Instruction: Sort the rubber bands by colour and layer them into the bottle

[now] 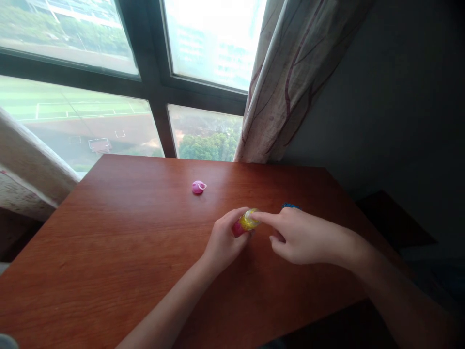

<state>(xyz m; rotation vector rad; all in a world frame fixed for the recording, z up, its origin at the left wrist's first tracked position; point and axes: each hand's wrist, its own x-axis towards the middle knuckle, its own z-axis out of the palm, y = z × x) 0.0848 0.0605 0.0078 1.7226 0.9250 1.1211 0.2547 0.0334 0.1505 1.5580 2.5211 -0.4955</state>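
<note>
My left hand [225, 237] is closed around a small pink and yellow container [250, 219], tilted a little above the table. Its yellow end faces up and looks shiny; what is inside cannot be made out. The outstretched index finger of my right hand [298, 235] touches that yellow end. The thumb stands apart while the other fingers are curled, and I see nothing held in them. Just behind my right knuckles a blue textured thing [290, 206] shows, mostly hidden. Farther back lies a small pink domed cap [198, 187] with a pale loop on it.
The brown wooden table [119, 242] ends at a window [152, 92] with a dark frame. Curtains [279, 87] hang on both sides of it. A dark wall is at the right. At the bottom left corner part of a round pale object [7, 341] shows.
</note>
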